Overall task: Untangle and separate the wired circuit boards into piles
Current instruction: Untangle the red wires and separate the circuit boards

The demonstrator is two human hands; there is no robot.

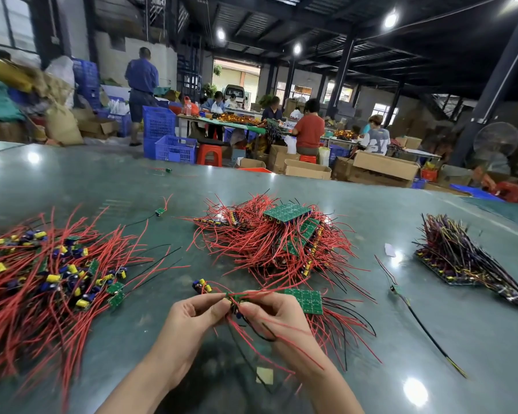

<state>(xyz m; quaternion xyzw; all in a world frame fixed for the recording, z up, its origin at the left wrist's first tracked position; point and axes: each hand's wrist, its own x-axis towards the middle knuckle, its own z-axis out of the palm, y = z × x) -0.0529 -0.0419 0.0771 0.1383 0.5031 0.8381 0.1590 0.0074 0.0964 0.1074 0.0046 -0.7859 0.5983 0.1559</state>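
left pile [42, 282] cut by frame edge | small board [235, 297] mostly hidden by fingers

A factory assembly hall: beyond the green table [72, 180], seated workers [308, 131] sort parts at long benches among blue crates [174, 149], cardboard boxes [383, 165] and steel roof beams.

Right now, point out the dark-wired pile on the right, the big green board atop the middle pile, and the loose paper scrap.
dark-wired pile [461, 252]: head view, middle of its wires.
big green board [286, 211]: head view, its top face.
paper scrap [390, 250]: head view, its centre.
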